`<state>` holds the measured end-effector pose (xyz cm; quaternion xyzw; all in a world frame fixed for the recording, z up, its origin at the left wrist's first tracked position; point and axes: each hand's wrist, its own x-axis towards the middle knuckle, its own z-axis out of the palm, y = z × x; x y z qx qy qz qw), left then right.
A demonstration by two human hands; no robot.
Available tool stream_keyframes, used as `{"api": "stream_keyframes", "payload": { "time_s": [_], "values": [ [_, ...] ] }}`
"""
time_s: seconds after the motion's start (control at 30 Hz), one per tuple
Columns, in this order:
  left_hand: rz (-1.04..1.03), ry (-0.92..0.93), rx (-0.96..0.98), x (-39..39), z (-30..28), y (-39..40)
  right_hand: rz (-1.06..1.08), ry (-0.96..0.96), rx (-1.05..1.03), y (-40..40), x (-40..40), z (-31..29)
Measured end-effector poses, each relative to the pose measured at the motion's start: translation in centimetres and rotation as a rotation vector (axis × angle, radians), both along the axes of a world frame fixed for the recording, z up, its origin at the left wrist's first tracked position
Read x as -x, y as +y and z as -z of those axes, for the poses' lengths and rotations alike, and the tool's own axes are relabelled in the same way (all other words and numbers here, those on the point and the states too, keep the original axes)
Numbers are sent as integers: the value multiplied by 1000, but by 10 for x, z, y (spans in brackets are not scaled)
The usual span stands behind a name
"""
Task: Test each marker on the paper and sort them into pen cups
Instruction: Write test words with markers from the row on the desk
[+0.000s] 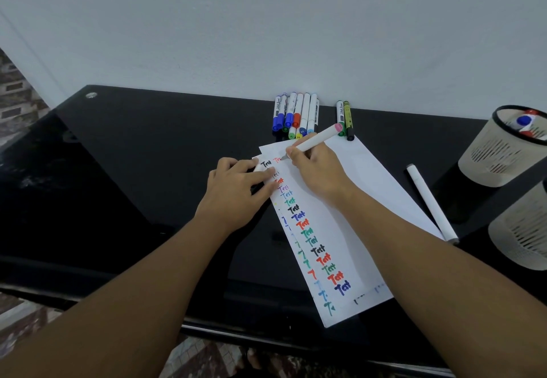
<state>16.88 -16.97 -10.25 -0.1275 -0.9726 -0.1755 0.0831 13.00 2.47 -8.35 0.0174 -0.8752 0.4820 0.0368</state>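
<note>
White paper strip (340, 188) lined with coloured "Test" marks lies on the black desk (133, 170), pinned flat by the left hand (236, 188)'s straight fingers while the right hand (316, 170) pinches a pink-ended white marker (313, 140), nib down, writing near the cream mesh pen cups (500, 152).
</note>
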Motion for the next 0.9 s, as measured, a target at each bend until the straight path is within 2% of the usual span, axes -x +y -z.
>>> {"api": "stream_keyframes", "payload": {
  "time_s": [0.8,0.9],
  "values": [
    [6,1,2,-1,-1,-1,4,37,-41,-2,-2,-2],
    [7,-4,1,-1,-2,-1,14,41,95,0,-3,-2]
  ]
}}
